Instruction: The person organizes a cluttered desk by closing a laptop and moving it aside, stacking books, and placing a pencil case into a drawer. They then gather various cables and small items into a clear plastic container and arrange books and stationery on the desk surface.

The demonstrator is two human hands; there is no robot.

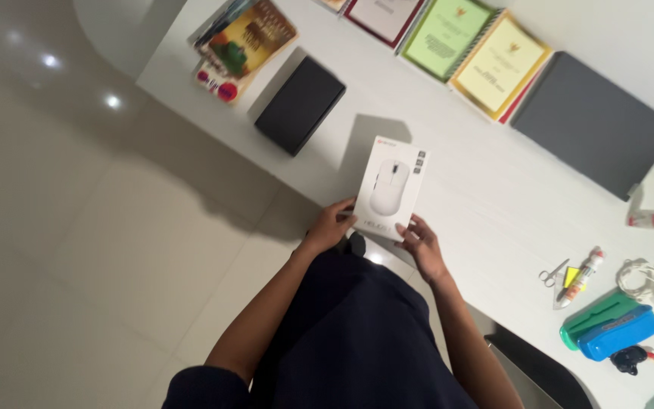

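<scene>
Over white desk point(463, 174), hands on box point(392, 187)

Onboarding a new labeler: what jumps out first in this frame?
The white mouse box at the middle of the near edge of the white table, held by the left hand and right hand at its lower corners. Next, the black box to its upper left, and the green and yellow spiral-bound booklets along the far edge beside a large dark grey folder.
</scene>
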